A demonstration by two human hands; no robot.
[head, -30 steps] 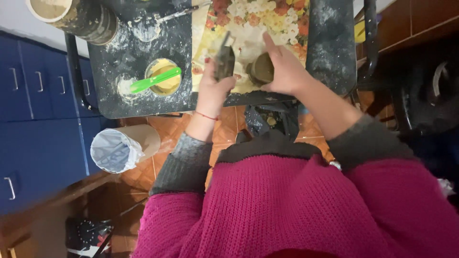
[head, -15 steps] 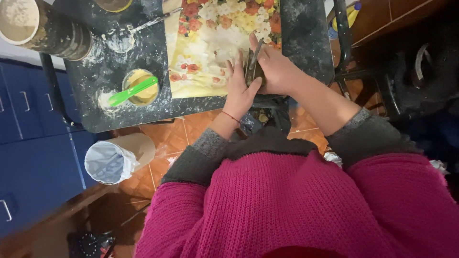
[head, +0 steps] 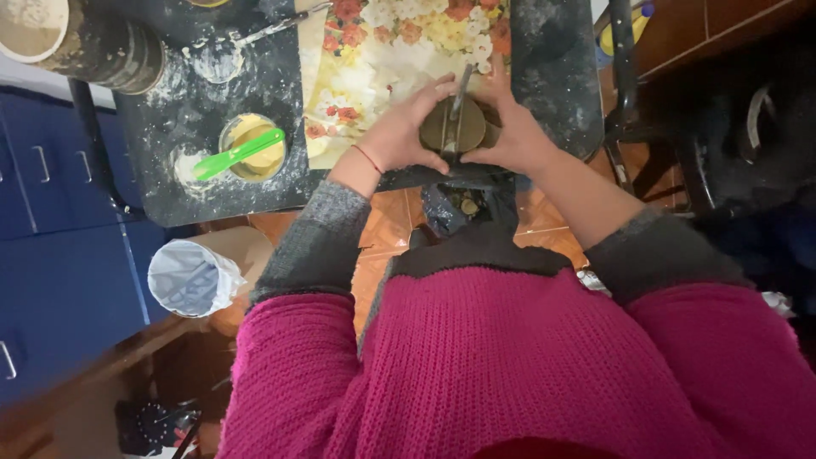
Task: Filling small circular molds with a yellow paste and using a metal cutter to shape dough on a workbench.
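My fingers (head: 433, 89) are gripping a round olive-brown mould (head: 452, 127), both hands closed around it, upper centre of frame. Its thin metal blade (head: 460, 85) is pointing toward the top edge, long axis near vertical.

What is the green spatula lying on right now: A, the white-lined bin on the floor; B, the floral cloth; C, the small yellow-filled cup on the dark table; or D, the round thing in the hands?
C: the green spatula lies across the rim of the small yellow-filled cup on the floury dark table, left of the floral cloth.
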